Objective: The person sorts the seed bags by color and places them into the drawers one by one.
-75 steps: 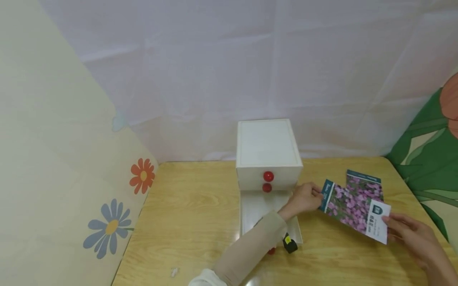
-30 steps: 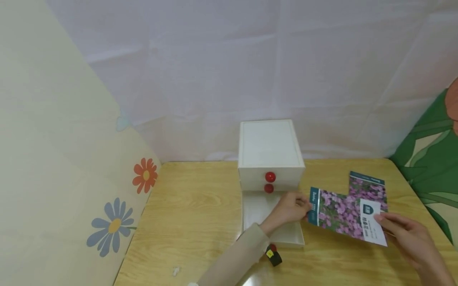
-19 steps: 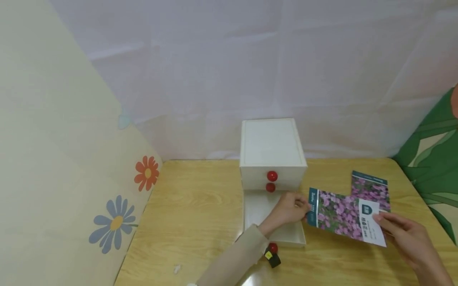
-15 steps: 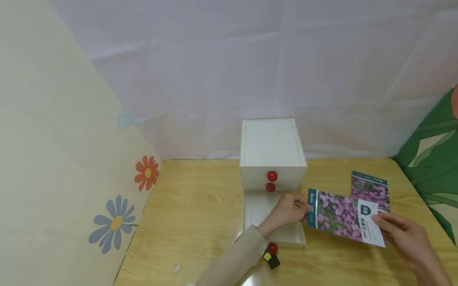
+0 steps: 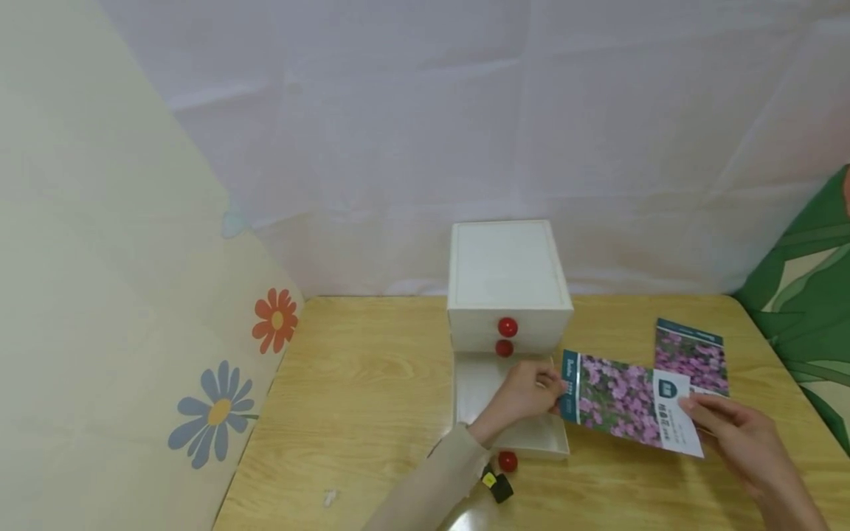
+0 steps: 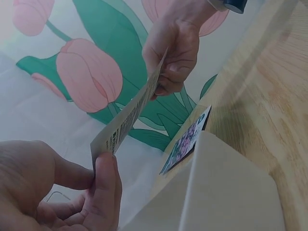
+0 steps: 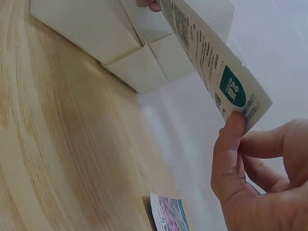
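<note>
A seed packet [image 5: 617, 402] printed with pink flowers is held up above the table between both hands. My left hand [image 5: 524, 394] pinches its dark teal end between thumb and fingers, over the pulled-out drawer. The white labelled end is pinched by my right hand [image 5: 740, 435]. The packet's printed back [image 7: 207, 57] shows in the right wrist view. A second, similar packet [image 5: 690, 354] lies on the table behind the held one. Beneath my left hand is the white drawer [image 5: 473, 376], pulled out from a small white cabinet [image 5: 508, 265].
Red knobs [image 5: 508, 327] sit on the cabinet front, and another red knob [image 5: 508, 462] is on the open drawer. A black strap piece with a yellow patch [image 5: 496, 483] shows by my left sleeve [image 5: 432, 483]. A small white scrap [image 5: 330, 498] lies on the wooden table [image 5: 358, 383].
Both hands have carried the packet leftward, bringing its teal end to the drawer's right edge. It has turned to lie more nearly level across the view. Both hands keep their pinch.
</note>
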Demonstrator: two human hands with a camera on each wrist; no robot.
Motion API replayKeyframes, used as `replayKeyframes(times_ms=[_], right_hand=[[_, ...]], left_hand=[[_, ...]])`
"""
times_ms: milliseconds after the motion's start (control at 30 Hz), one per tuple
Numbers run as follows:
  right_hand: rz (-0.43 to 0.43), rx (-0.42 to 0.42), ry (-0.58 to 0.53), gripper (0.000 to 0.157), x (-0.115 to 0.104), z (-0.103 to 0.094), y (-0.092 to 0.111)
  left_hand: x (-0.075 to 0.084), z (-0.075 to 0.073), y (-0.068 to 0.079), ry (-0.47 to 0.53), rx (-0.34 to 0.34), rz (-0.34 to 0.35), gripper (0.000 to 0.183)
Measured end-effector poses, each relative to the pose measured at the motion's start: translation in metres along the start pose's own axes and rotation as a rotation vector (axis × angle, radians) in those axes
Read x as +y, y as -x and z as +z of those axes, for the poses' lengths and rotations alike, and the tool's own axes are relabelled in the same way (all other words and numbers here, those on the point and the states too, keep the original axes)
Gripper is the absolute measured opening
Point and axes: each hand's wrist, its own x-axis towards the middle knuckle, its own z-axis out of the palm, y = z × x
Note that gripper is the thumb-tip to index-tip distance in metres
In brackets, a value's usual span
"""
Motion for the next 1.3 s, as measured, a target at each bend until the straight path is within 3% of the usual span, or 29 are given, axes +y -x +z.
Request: replayKeyframes(times_ms=[733, 1000, 1300], right_hand=[[-0.042, -0.039, 0.125, 0.025, 0.003, 0.031, -0.006], [-0.062, -0.097, 0.036, 0.026, 0.007, 0.042, -0.007], [-0.112, -0.106, 0.132, 0.019, 0.005, 0.060, -0.007]], left_hand=[[-0.026, -0.027, 0.010, -0.053, 0.017, 0.013, 0.007], [-0.030, -0.038, 0.015, -0.051, 0.028, 0.009, 0.006], [-0.044, -0.052, 0.021, -0.018, 0.036, 0.053, 0.009]])
